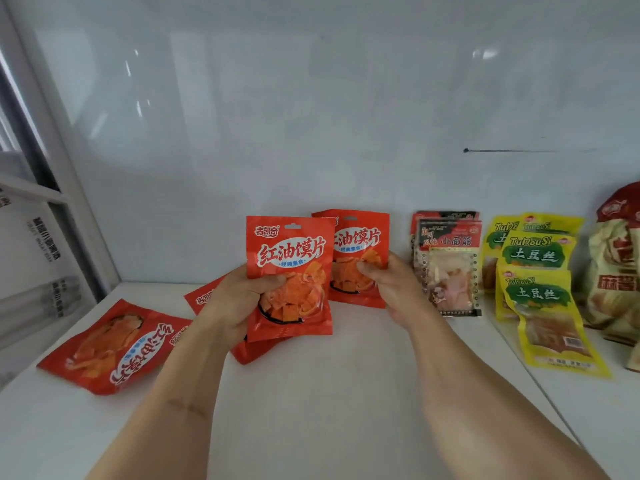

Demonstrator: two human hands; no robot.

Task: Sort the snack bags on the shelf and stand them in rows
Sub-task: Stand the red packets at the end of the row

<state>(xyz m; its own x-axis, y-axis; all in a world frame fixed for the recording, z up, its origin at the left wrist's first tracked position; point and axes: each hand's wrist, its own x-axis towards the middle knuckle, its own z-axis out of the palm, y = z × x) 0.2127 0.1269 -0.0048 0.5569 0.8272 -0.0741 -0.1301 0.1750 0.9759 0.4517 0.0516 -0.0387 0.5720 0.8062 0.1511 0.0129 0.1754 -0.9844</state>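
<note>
Two red bags (289,271) gripped; third bag (204,297) hidden behind left hand (239,303).

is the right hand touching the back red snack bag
Touching. The head view shows the right hand with its thumb and fingers pinching the lower right part of the rear red bag, which stands upright on the shelf.
</note>
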